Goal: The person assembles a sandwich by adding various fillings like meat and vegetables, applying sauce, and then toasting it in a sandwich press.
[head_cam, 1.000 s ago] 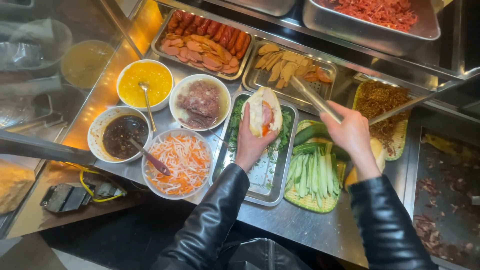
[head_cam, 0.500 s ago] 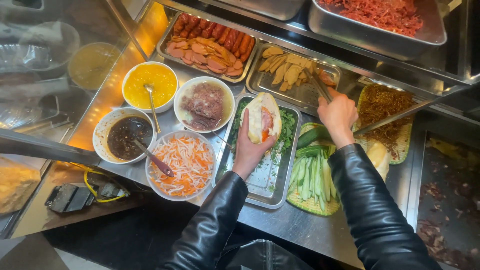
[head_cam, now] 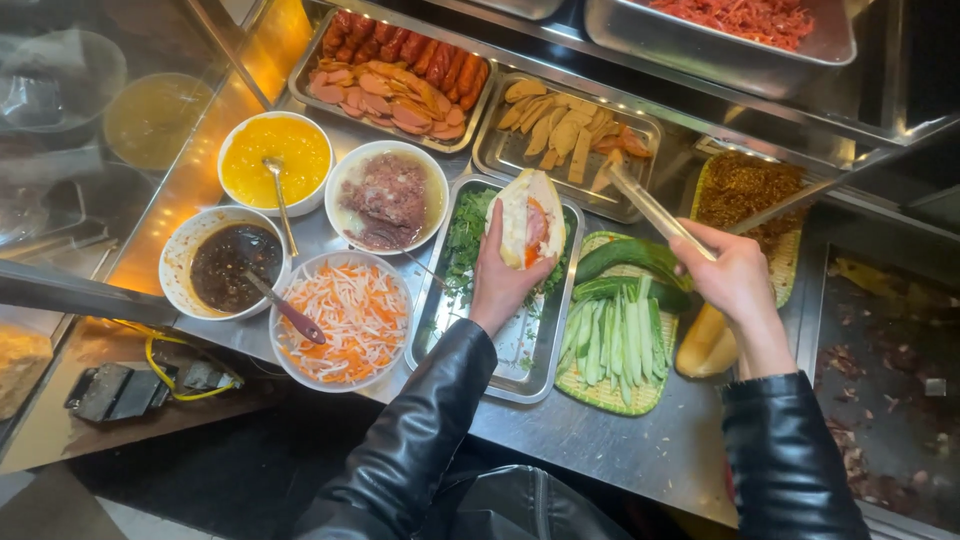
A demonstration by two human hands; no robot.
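Note:
My left hand (head_cam: 502, 282) holds an opened bread roll (head_cam: 530, 216) with filling upright over a steel tray of green herbs (head_cam: 470, 236). My right hand (head_cam: 730, 276) grips metal tongs (head_cam: 648, 208) whose tips grip a yellowish slice (head_cam: 607, 170) at the near edge of a tray of fried slices (head_cam: 566, 132). Whole and sliced cucumbers (head_cam: 618, 330) lie on a woven green tray between my hands.
Bowls hold yellow sauce (head_cam: 274, 160), dark sauce (head_cam: 234, 266), minced meat (head_cam: 386, 194) and shredded carrot salad (head_cam: 342, 320). A sausage tray (head_cam: 396, 74) sits behind. A woven tray of brown shreds (head_cam: 742, 186) and a yellow bottle (head_cam: 706, 342) are at right.
My right hand reached with the tongs to the fried-slice tray, then drew back toward me with a slice in the tips. My left hand kept the roll over the herb tray.

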